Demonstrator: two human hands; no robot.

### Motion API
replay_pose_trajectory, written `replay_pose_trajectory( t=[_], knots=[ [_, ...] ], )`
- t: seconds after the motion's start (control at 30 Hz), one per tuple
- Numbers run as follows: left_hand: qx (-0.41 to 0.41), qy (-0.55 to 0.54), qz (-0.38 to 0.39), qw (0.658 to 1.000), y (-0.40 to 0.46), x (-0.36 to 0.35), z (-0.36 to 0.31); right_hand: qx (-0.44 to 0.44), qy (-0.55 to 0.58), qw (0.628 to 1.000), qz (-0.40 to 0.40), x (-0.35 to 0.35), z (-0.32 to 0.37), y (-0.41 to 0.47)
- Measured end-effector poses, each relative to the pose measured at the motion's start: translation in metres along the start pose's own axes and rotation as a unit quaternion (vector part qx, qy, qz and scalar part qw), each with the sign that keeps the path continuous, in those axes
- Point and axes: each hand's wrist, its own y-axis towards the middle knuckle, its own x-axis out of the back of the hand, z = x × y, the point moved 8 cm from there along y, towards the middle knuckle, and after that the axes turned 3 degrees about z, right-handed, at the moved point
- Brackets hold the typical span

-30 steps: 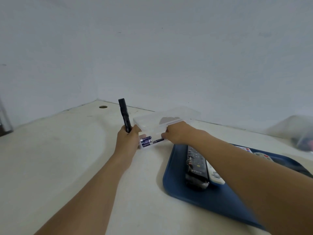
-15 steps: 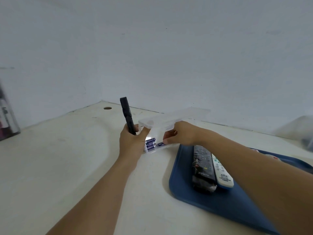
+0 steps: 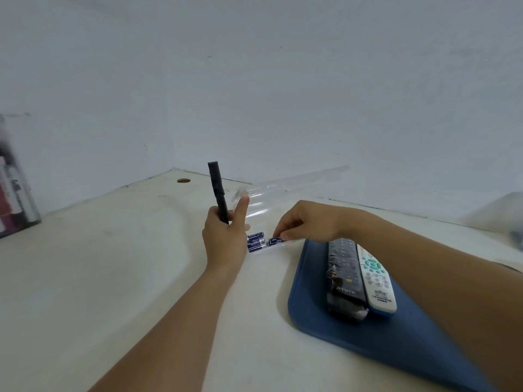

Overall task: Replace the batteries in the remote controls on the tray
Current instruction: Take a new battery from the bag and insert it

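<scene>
Pale blue-grey walls meet in a corner behind a cream bench (image 3: 113, 278), which has a round cable hole (image 3: 183, 181) near its far edge. At the far left stands a blurred clear container (image 3: 14, 188) with dark and pink contents.

The left hand (image 3: 226, 239) holds a slim black remote control (image 3: 218, 193) upright, its grip curled round the lower end, while one finger sticks up and touches the raised lid of a clear plastic battery box (image 3: 283, 190). The lid stands open, seen almost edge-on. In the box's base, just right of the left hand, lie dark blue batteries (image 3: 255, 241) side by side.

The right hand (image 3: 305, 222) reaches in from the right, its fingertips pinching one more dark blue battery (image 3: 276, 240) at the box's near right side; whether that battery is lifted or touching the base cannot be told.

A dark blue tray (image 3: 396, 335) sits on the bench to the right, partly hidden by the right forearm. On it lie two remotes side by side, touching: a black remote (image 3: 343, 278) with a torn wrapping at its near end, and a white remote (image 3: 376, 281) with teal buttons.
</scene>
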Motion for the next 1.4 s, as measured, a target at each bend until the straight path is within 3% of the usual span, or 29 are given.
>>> replay_pose_trajectory(
  t=[0.4, 0.53, 0.63, 0.7, 0.77, 0.9, 1.0, 1.17, 1.3, 1.4],
  knots=[
    [-0.045, 0.025, -0.055, 0.997, 0.000, 0.012, -0.006, 0.100, -0.116, 0.984, -0.090, -0.012, 0.017, -0.006],
    [-0.045, 0.028, -0.066, 0.996, 0.000, 0.013, -0.005, 0.132, -0.076, 0.978, -0.146, -0.006, 0.015, -0.006],
    [-0.032, 0.019, -0.070, 0.997, 0.001, 0.013, -0.004, 0.126, 0.089, 0.964, -0.215, 0.014, 0.007, -0.020],
    [-0.031, 0.024, -0.075, 0.996, 0.002, 0.015, -0.004, 0.077, 0.246, 0.940, -0.225, 0.026, -0.008, -0.028],
    [-0.033, 0.041, -0.081, 0.995, 0.002, 0.015, -0.004, 0.027, 0.366, 0.912, -0.182, 0.023, -0.020, -0.033],
    [-0.019, 0.087, -0.095, 0.992, 0.001, 0.018, -0.005, -0.045, 0.606, 0.783, -0.137, 0.010, -0.039, -0.043],
    [0.010, 0.122, -0.085, 0.989, 0.003, 0.018, -0.001, -0.056, 0.709, 0.696, -0.101, 0.003, -0.041, -0.056],
    [0.043, 0.137, -0.045, 0.989, -0.005, 0.014, 0.001, -0.041, 0.796, 0.598, -0.082, -0.014, -0.041, -0.082],
    [0.079, 0.053, -0.075, 0.993, -0.008, 0.030, 0.007, -0.034, 0.818, 0.566, -0.098, -0.019, -0.042, -0.104],
    [0.009, -0.009, -0.126, 0.992, -0.024, 0.043, -0.018, -0.032, 0.804, 0.583, -0.113, -0.017, -0.046, -0.123]
  ],
)
